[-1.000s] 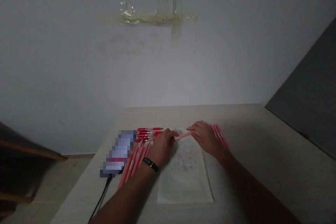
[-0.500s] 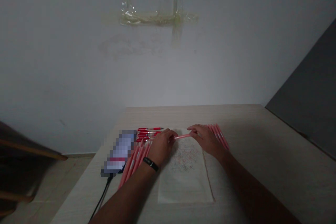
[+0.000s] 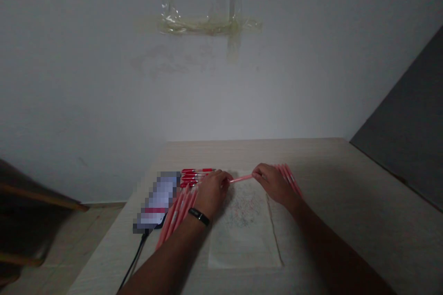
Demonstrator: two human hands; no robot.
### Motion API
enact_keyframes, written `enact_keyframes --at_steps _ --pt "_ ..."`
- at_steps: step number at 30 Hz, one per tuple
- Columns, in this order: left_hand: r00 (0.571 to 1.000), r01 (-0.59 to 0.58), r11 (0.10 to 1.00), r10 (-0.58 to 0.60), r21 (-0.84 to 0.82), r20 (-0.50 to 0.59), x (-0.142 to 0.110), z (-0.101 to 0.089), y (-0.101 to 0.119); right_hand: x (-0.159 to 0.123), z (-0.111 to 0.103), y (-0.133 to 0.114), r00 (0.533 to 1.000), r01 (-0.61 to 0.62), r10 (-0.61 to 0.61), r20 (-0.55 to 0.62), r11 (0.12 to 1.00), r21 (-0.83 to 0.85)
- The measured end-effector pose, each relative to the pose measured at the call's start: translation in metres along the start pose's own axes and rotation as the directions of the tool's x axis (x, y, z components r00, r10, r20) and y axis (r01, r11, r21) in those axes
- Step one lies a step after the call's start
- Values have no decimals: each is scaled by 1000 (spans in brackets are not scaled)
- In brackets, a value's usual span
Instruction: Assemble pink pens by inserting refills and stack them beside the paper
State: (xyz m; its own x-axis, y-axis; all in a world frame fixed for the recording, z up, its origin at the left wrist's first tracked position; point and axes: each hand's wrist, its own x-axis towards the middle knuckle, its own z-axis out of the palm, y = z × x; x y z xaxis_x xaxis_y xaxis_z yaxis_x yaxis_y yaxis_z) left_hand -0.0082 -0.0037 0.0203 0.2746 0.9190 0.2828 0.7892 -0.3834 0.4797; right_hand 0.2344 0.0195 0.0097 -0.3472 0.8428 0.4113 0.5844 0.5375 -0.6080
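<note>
A slim pink pen (image 3: 241,178) is stretched level between my two hands, above the top of a scribbled sheet of paper (image 3: 245,244). My left hand (image 3: 215,186) wears a black wristband and closes on the pen's left end. At the other end, the thumb and fingers of my right hand (image 3: 272,182) pinch it. Several similar pink pens (image 3: 176,214) lie in a row beside my left forearm, partly covered by it. Just beyond my right hand is another row of pink pens (image 3: 290,177).
Several red pens (image 3: 194,177) lie crosswise behind my left hand. A phone (image 3: 157,203), its screen blurred out, has a black cable (image 3: 134,258) plugged in at the table's left side. The pale table (image 3: 256,150) meets a wall with old tape.
The fingers of my right hand, extended before, have closed in a pinch on the pen's right end. My left hand and the pen have hardly moved.
</note>
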Motion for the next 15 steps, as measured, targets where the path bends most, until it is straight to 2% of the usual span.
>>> enact_keyframes --at_steps 7,15 --pt "1000 8 1000 -8 8 1 0 0 -2 -2 3 6 1000 -4 6 -29 998 58" --pt "1000 7 1000 -7 2 -3 0 -3 3 -1 2 3 1000 12 -12 18 1000 -1"
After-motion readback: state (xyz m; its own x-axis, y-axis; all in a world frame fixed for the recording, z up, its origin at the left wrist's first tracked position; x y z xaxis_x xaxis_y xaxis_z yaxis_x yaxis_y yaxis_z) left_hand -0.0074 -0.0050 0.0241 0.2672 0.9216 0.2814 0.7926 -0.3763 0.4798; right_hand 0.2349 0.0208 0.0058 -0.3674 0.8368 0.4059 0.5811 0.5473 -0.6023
